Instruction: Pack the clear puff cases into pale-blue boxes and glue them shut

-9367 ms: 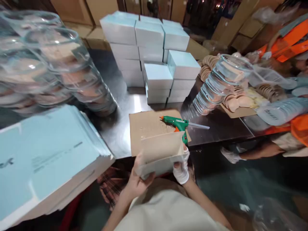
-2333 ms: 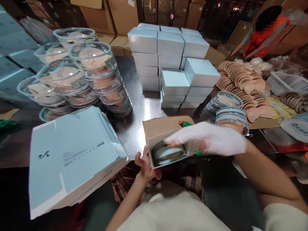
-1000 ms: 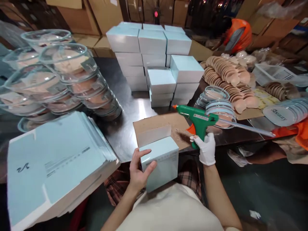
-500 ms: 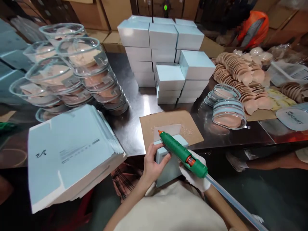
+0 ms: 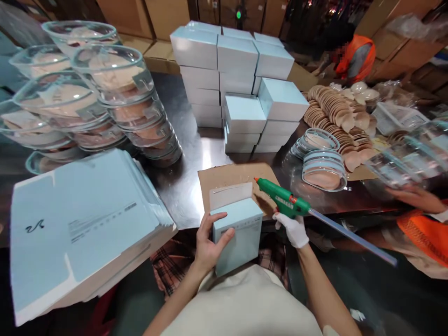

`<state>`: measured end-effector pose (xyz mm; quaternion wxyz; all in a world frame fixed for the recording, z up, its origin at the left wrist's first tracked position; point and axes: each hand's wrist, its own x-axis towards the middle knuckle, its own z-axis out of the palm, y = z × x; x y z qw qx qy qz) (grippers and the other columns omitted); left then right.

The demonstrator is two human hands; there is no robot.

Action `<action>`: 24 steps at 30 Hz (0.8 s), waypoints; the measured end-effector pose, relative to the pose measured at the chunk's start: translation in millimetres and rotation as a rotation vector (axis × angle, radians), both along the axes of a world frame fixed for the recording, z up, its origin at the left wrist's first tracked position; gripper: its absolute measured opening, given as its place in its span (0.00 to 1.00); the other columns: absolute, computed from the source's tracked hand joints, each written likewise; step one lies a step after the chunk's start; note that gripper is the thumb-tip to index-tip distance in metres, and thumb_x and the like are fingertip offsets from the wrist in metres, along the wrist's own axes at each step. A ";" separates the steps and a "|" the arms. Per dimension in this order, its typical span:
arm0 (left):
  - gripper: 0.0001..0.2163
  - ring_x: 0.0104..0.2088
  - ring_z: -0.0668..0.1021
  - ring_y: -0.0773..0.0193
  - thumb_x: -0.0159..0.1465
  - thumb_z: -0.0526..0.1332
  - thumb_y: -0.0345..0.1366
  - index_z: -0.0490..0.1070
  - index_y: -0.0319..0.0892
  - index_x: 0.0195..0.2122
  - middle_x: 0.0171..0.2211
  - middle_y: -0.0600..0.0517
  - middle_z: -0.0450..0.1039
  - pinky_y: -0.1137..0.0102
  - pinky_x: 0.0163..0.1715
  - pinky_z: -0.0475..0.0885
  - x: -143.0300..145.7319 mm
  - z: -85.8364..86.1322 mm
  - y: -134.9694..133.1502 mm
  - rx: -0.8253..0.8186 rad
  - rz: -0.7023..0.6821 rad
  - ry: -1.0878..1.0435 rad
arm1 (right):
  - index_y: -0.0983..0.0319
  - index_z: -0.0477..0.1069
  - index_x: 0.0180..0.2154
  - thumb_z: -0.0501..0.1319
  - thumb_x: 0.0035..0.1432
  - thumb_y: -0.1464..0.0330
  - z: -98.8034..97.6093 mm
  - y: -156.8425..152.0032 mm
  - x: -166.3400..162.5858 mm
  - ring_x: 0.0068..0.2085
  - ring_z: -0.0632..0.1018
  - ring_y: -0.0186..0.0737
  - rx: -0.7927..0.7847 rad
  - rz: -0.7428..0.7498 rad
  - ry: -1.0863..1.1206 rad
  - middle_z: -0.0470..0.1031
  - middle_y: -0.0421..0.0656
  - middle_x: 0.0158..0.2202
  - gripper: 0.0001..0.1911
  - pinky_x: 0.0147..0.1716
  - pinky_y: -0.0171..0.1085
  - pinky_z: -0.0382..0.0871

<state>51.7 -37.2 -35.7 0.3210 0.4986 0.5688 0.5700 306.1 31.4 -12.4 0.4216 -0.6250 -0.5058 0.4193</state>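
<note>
Presently clamping a smooth, boxy paperboard carton in the bare left grip at the glossy metal counter, and a green plastic glue gun in the gloved right grip, near flat brown cardboard.

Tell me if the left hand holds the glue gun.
No: the right hand grips the glue gun; the left hand holds a blue box.

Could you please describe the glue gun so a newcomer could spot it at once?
On the dark metal table, find the brown cardboard sheet at the near edge, in front of the stacked boxes. At the sheet's right side, the gloved right hand holds the glue gun. Unlike the pale stacked boxes, it is green, with an orange tip and a long clear stick behind.
</note>
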 end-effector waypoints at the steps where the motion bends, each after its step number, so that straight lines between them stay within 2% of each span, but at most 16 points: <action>1: 0.18 0.44 0.78 0.56 0.61 0.71 0.51 0.80 0.46 0.46 0.41 0.50 0.75 0.64 0.45 0.73 0.0 1.3 0.4 -0.001 -0.008 -0.027 | 0.60 0.75 0.33 0.65 0.51 0.50 -2.7 13.5 -3.1 0.19 0.71 0.36 -0.041 0.011 0.031 0.79 0.43 0.25 0.20 0.18 0.37 0.69; 3: 0.18 0.42 0.78 0.57 0.60 0.71 0.51 0.79 0.46 0.46 0.41 0.50 0.74 0.66 0.43 0.73 0.2 3.8 0.6 0.005 -0.024 -0.084 | 0.62 0.76 0.34 0.61 0.53 0.47 -6.4 39.2 -7.1 0.19 0.72 0.37 -0.115 0.038 0.066 0.79 0.45 0.25 0.24 0.18 0.37 0.69; 5: 0.18 0.41 0.77 0.58 0.61 0.71 0.50 0.78 0.47 0.47 0.41 0.51 0.74 0.68 0.41 0.72 -0.5 5.9 -0.2 0.021 -0.034 -0.133 | 0.63 0.76 0.30 0.61 0.54 0.46 -5.2 58.0 -4.1 0.19 0.75 0.40 -0.165 0.047 0.056 0.78 0.46 0.22 0.25 0.20 0.39 0.71; 8: 0.17 0.41 0.77 0.59 0.62 0.71 0.50 0.78 0.47 0.46 0.42 0.51 0.73 0.68 0.41 0.72 -4.1 7.9 -2.0 0.034 -0.034 -0.162 | 0.60 0.72 0.23 0.69 0.51 0.48 7.3 65.1 8.0 0.24 0.78 0.44 -0.167 0.013 -0.015 0.73 0.43 0.17 0.22 0.25 0.39 0.74; 10: 0.17 0.41 0.77 0.58 0.61 0.71 0.51 0.78 0.47 0.45 0.41 0.51 0.73 0.67 0.42 0.72 -6.2 8.5 -2.6 0.029 -0.036 -0.166 | 0.60 0.75 0.27 0.73 0.49 0.50 19.3 57.5 8.6 0.32 0.81 0.46 -0.100 -0.029 -0.043 0.77 0.42 0.23 0.20 0.33 0.39 0.76; 12: 0.17 0.41 0.77 0.58 0.60 0.72 0.52 0.78 0.47 0.43 0.40 0.51 0.73 0.67 0.43 0.72 -6.1 8.1 -2.1 0.027 -0.071 -0.169 | 0.60 0.80 0.40 0.75 0.47 0.51 29.2 46.0 -3.4 0.41 0.83 0.47 -0.041 0.022 0.007 0.83 0.45 0.35 0.23 0.41 0.41 0.78; 14: 0.18 0.43 0.78 0.57 0.59 0.72 0.53 0.78 0.47 0.42 0.41 0.51 0.73 0.66 0.45 0.72 -3.0 6.9 -0.4 0.048 -0.107 -0.186 | 0.61 0.79 0.49 0.76 0.48 0.52 33.8 36.0 -22.7 0.46 0.83 0.48 -0.059 0.200 0.157 0.84 0.47 0.44 0.30 0.46 0.43 0.78; 15: 0.18 0.44 0.78 0.56 0.59 0.73 0.53 0.78 0.47 0.41 0.42 0.50 0.74 0.65 0.46 0.72 -0.7 6.1 0.9 0.062 -0.109 -0.203 | 0.61 0.79 0.51 0.76 0.49 0.52 34.2 32.6 -31.6 0.46 0.83 0.48 -0.086 0.291 0.246 0.83 0.47 0.45 0.31 0.46 0.44 0.78; 17: 0.20 0.47 0.78 0.56 0.58 0.74 0.53 0.75 0.48 0.44 0.47 0.49 0.74 0.65 0.46 0.73 4.2 4.7 4.3 0.101 -0.072 -0.277 | 0.61 0.79 0.48 0.74 0.54 0.48 33.1 29.4 -41.6 0.43 0.83 0.47 -0.084 0.416 0.377 0.83 0.46 0.43 0.28 0.45 0.44 0.78; 18: 0.22 0.47 0.79 0.57 0.58 0.74 0.52 0.72 0.50 0.48 0.49 0.49 0.73 0.66 0.45 0.74 5.9 4.4 6.4 0.131 -0.054 -0.338 | 0.60 0.80 0.46 0.71 0.56 0.43 32.9 29.1 -41.9 0.44 0.83 0.48 -0.033 0.475 0.398 0.83 0.46 0.43 0.29 0.47 0.45 0.78; 21: 0.31 0.45 0.80 0.59 0.61 0.74 0.47 0.58 0.60 0.59 0.50 0.52 0.73 0.65 0.44 0.76 5.3 6.2 12.4 0.216 -0.077 -0.504 | 0.59 0.80 0.49 0.63 0.53 0.31 38.5 32.1 -31.3 0.54 0.80 0.54 0.233 0.807 0.304 0.80 0.51 0.54 0.41 0.57 0.52 0.73; 22: 0.31 0.46 0.80 0.60 0.62 0.74 0.45 0.57 0.62 0.60 0.50 0.52 0.73 0.64 0.46 0.76 3.0 7.7 13.8 0.241 -0.094 -0.508 | 0.58 0.79 0.52 0.63 0.53 0.32 42.8 33.8 -27.4 0.58 0.78 0.55 0.310 0.923 0.231 0.78 0.53 0.57 0.42 0.60 0.53 0.71; 24: 0.25 0.49 0.79 0.58 0.63 0.73 0.44 0.64 0.58 0.57 0.49 0.52 0.73 0.62 0.49 0.76 -3.5 11.8 14.8 0.275 -0.117 -0.410 | 0.57 0.75 0.59 0.68 0.58 0.40 52.7 37.6 -24.0 0.61 0.76 0.53 0.442 1.062 0.057 0.75 0.54 0.60 0.37 0.62 0.53 0.69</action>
